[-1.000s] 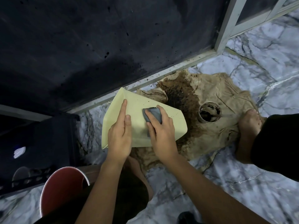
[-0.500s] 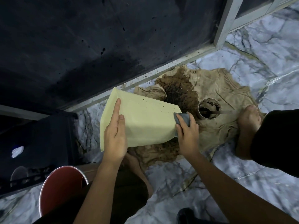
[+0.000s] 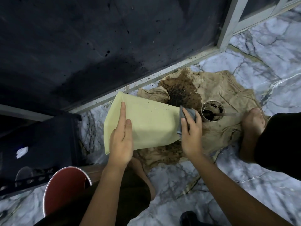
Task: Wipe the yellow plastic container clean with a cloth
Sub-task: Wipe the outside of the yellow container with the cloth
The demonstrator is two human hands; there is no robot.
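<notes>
Marble floor under me, stained paper spread across it. My left hand [image 3: 121, 141] lies flat, fingers straight, on the container [image 3: 146, 126]; my right hand [image 3: 190, 132] pinches the cloth [image 3: 187, 118] against its far end. Light, stiff, probably slick plastic; best braced near the rim.

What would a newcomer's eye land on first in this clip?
The pale yellow container at centre, held tilted above the floor: the left hand lies flat on its near side while the right hand presses a grey cloth to its right end. Next, the brown paper spread on the marble floor behind it, soaked with a dark stain, with a small cup of black liquid standing on it.
</notes>
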